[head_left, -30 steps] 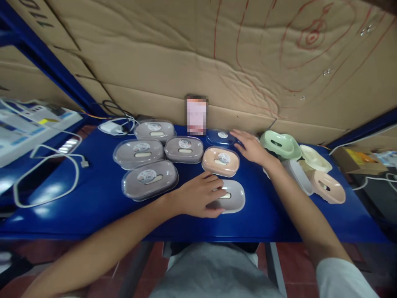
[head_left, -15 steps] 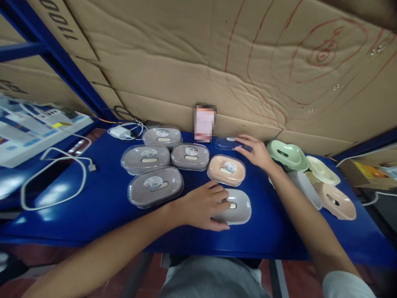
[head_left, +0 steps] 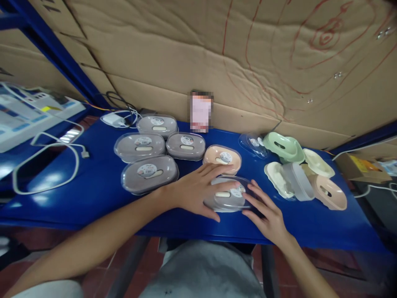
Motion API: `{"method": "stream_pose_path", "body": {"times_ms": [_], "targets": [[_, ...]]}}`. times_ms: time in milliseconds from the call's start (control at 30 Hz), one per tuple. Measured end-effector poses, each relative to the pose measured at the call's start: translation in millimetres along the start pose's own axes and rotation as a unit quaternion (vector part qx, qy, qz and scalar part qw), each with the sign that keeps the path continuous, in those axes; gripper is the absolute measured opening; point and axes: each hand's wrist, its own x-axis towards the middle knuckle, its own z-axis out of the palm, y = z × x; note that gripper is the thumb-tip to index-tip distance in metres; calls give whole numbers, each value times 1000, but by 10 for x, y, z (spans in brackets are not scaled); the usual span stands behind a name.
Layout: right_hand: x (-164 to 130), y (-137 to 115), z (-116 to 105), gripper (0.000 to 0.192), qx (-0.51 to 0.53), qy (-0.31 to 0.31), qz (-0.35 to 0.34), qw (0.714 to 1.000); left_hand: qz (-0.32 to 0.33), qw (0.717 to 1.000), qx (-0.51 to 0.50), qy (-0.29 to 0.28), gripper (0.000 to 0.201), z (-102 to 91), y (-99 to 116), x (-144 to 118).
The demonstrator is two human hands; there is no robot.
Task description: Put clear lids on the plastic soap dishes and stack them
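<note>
A grey soap dish (head_left: 214, 203) lies near the front edge of the blue table. Over it sits a clear lid (head_left: 231, 205) with a round label, partly covered by my fingers. My left hand (head_left: 195, 188) grips the dish's left end, thumb at the front and fingers across the top. On the lid's right end, my right hand (head_left: 269, 216) closes its fingertips and thumb. Whether the lid is fully seated cannot be made out. Just behind, a peach soap dish (head_left: 211, 157) carries its own clear lid.
Several lidded grey soap dishes (head_left: 129, 182) stand to the left. Loose green (head_left: 290, 154), cream (head_left: 273, 176) and peach pieces (head_left: 339, 194) lie at right. More clear lids (head_left: 248, 142) are behind them. A phone (head_left: 201, 111) leans on the cardboard; a white cable (head_left: 45, 191) lies left.
My right hand has brought a clear lid from the back of the table forward onto the grey soap dish. My left hand stays at the dish. The view has shifted slightly.
</note>
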Motion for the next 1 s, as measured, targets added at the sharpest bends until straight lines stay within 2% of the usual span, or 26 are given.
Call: {"method": "stream_pose_path", "body": {"times_ms": [100,233,333,500,667,800,1000], "targets": [[82,2,94,68,4,-44,-16,999,-4,1000,-5,-28,105,74,-26,14],[120,-31,125,70,-36,-79,-41,995,6,1000,-15,-21,99,119,-55,3],[88,-53,138,72,-78,-84,-59,992,-2,999,-36,-41,100,95,-52,-3],[95,-74,158,78,-112,-89,-72,987,-64,990,-81,-99,99,0,-15,-2],[120,-85,151,81,-112,-85,-81,987,-92,981,-93,-143,113,-35,1,-36],[105,-84,143,80,-112,-89,-83,986,-102,980,-82,-147,118,-21,7,-70],[97,-88,156,77,-114,-92,-69,987,-92,984,-83,-131,113,-10,21,-78]]}}
